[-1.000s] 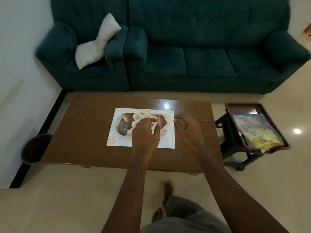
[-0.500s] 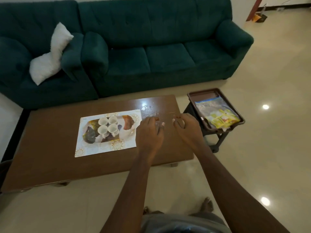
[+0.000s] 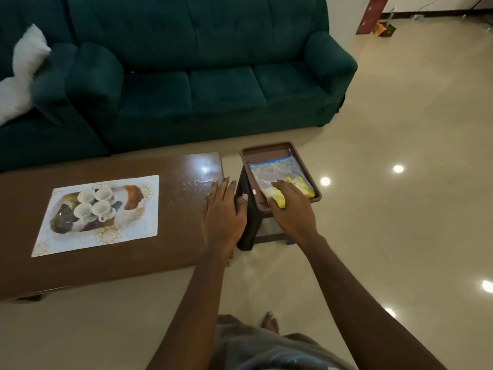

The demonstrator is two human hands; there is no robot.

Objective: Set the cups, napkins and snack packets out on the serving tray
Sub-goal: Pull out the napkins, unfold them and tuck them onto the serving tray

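Note:
A white patterned serving tray [image 3: 138, 228] lies on the brown coffee table [image 3: 106, 265], with several white cups [image 3: 93, 206] clustered on its left half. Right of the table, a brown plastic tray [image 3: 266, 148] rests on a dark stool [image 3: 248, 225]. It holds a clear zip bag [image 3: 269, 169] and yellow snack packets [image 3: 301, 184]. My right hand [image 3: 290, 209] reaches over the brown tray's near edge, fingers extended onto a yellow packet and covering part of it. My left hand [image 3: 224, 212] hovers open over the table's right end, holding nothing.
A dark green sofa [image 3: 213, 76] runs along the far side of the table, with a white pillow [image 3: 21, 73] at its left. Shiny tiled floor [image 3: 400, 236] spreads to the right. My foot [image 3: 269, 321] stands near the stool.
My view has swung right, from the serving tray to the stool. Both hands left the cups and moved right; my right hand now lies on the yellow packets.

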